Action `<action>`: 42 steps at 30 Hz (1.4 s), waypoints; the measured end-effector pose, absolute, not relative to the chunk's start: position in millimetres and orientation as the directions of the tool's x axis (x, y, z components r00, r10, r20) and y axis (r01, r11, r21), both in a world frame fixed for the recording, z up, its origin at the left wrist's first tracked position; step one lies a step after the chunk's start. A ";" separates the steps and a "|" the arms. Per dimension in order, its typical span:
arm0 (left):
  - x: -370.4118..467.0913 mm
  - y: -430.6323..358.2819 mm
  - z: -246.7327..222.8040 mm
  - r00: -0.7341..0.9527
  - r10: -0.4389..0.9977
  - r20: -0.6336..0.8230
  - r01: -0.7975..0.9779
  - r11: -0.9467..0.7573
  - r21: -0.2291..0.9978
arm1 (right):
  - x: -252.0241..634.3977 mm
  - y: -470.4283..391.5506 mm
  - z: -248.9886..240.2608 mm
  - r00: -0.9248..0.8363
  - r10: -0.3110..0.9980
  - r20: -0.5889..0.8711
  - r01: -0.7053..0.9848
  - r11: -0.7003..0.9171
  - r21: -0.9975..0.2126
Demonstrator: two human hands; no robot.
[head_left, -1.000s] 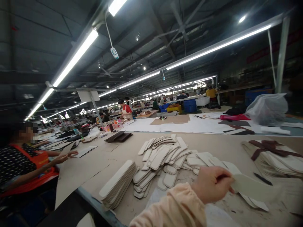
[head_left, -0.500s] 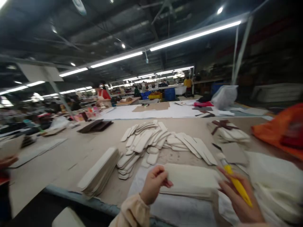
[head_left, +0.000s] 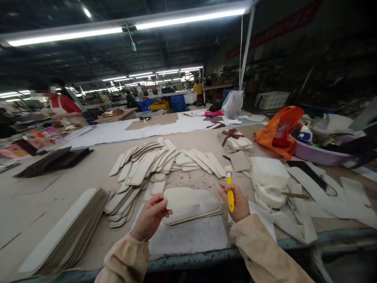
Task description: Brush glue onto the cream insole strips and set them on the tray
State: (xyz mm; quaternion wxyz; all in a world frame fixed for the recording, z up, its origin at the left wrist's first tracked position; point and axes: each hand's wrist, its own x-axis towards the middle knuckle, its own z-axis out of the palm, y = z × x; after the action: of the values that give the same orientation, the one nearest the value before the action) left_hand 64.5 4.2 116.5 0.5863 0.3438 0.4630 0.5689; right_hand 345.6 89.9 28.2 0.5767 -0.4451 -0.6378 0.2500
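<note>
Yellow-handled bristle brush [head_left: 230, 196] stands more upright now | right hand [head_left: 239, 205] grips it | left hand [head_left: 153, 215] pinches cream round-cornered panel [head_left: 179, 196], steadying it, I judge

Glares white from tube lights [head_left: 190, 19] across the upper frame, falls softly on the tabletop [head_left: 188, 181], dims at upper right, stretches and blurs toward the edges.
</note>
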 end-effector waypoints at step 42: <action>31.4 7.4 39.2 -0.384 0.875 -0.295 0.540 0.472 0.697 | 316.3 99.7 -4.1 -0.221 0.917 0.333 0.531 0.399 -0.747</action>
State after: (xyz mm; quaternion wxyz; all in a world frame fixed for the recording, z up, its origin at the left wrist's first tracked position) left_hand 31.4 7.4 39.2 0.3294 0.4464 0.7921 0.2544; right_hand 316.3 99.7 -4.1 0.3885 -0.4885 -0.7408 0.2483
